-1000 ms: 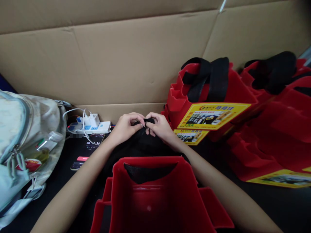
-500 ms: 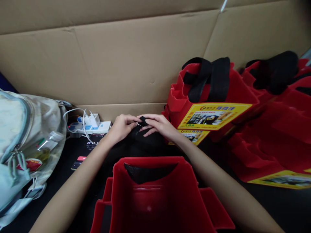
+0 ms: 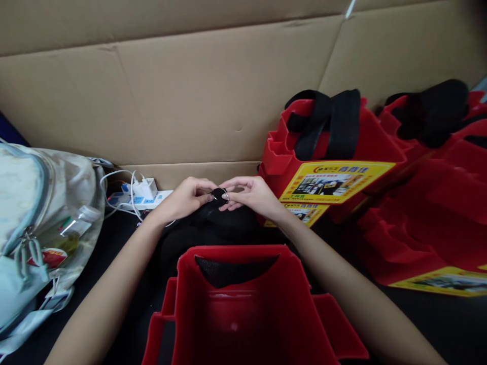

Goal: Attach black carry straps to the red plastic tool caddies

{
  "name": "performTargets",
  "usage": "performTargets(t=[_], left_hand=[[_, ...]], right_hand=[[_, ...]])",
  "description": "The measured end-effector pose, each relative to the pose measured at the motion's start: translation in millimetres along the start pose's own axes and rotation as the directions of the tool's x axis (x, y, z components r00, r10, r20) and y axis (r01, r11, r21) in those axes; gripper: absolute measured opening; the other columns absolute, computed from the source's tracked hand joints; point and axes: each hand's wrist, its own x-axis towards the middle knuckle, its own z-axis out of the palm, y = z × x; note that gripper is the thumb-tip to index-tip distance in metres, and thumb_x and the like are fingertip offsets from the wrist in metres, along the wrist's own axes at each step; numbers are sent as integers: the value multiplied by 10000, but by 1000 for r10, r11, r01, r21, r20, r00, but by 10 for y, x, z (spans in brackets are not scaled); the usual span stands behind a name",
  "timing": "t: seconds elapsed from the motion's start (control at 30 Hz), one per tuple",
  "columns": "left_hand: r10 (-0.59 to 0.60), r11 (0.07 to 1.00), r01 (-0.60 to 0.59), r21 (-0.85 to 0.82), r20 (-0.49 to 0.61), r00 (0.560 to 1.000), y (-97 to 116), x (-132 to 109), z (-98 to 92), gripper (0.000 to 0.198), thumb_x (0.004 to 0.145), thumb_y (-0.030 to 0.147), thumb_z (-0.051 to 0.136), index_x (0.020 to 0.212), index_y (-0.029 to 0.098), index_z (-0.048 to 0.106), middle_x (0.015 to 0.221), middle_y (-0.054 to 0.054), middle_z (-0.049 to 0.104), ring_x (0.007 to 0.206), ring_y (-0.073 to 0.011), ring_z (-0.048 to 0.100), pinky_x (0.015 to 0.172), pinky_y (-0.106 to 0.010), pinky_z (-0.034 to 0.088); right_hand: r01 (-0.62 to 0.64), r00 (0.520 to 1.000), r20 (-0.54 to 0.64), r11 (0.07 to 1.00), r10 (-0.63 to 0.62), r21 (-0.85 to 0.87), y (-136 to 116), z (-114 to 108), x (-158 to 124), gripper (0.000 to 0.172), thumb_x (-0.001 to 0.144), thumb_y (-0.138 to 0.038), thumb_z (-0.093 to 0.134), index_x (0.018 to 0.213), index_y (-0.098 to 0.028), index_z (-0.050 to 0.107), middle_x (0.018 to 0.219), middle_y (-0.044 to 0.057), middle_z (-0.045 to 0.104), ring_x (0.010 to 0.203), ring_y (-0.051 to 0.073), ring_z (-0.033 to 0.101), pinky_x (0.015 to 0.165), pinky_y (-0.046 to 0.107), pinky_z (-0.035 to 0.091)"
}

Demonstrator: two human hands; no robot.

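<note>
Left hand (image 3: 186, 197) and right hand (image 3: 256, 197) pinch black strap (image 3: 219, 193) near desk's (image 3: 117, 238) far edge, apparently adjusting; likely next requirement: steady tension.

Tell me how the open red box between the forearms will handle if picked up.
The red box will probably feel stiff, since its walls stand up with well-defined edges. It looks light for its size, being hollow with a thin rim. Its smooth, slightly shiny surface may be slippery.

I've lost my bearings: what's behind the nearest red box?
Black material, left hand and right hand pinching a black piece. The nearest red box hides anything lower behind it.
</note>
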Motion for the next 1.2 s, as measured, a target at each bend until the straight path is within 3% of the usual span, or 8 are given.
performTargets(t=[0.2,0.47,0.57,0.67,0.83,0.97,1.1,1.2], left_hand=[[-7,999,11,34,-132,991,-39,43,51,145,761,129,538,861,125,644,913,-66,660,869,-162,603,826,-300,454],[-15,1000,15,14,-6,1000,-23,30,20,151,730,65,488,783,134,612,853,-33,641,799,-125,579,753,-252,435],[-47,996,41,77,82,995,8,15,-26,106,731,76,484,728,136,572,712,3,577,663,-99,518,632,-222,398],[-27,1000,27,1,132,991,37,4,-71,77,759,111,491,694,137,523,683,8,529,644,-92,479,619,-217,377],[10,998,1,-66,166,986,82,-35,-157,158,804,228,517,674,142,491,690,0,513,633,-90,457,585,-210,358],[-6,1000,7,-3,166,986,89,-73,-218,159,811,218,501,670,145,486,633,24,471,576,-73,412,541,-194,332],[-6,1000,3,22,139,990,83,-77,-224,141,807,176,483,670,148,470,645,27,483,586,-69,419,554,-187,339],[2,1000,-5,25,137,991,94,-59,-181,117,793,147,474,677,148,487,654,26,506,601,-74,446,582,-192,360]], right_hand=[[78,991,-97,987,-92,-141,67,55,14,166,703,-208,620,794,-145,497,649,-27,538,550,112,636,487,190,523],[89,985,163,979,-58,-184,-56,16,-74,143,708,-116,551,726,-161,415,746,-25,500,603,99,634,533,200,523],[-5,936,349,994,44,-110,-117,-49,-101,148,762,-164,562,765,-153,414,818,5,532,729,131,656,644,243,550],[7,910,415,999,11,-41,-112,-103,-110,167,786,-209,578,796,-148,423,896,29,521,772,138,646,649,274,563],[198,915,348,979,-204,54,-39,-123,-82,174,781,-223,600,777,-155,439,949,33,468,731,107,595,489,217,534],[355,909,186,927,-373,123,-17,-120,-59,193,761,-233,625,749,-163,445,1021,45,480,717,77,534,450,164,461],[401,911,36,905,-410,143,-50,-132,-59,265,743,-321,647,771,-196,415,760,-24,497,532,48,451,423,164,364],[387,922,11,922,-387,-11,-123,-99,-91,298,722,-365,662,769,-197,420,689,-36,480,556,63,453,503,188,379]])
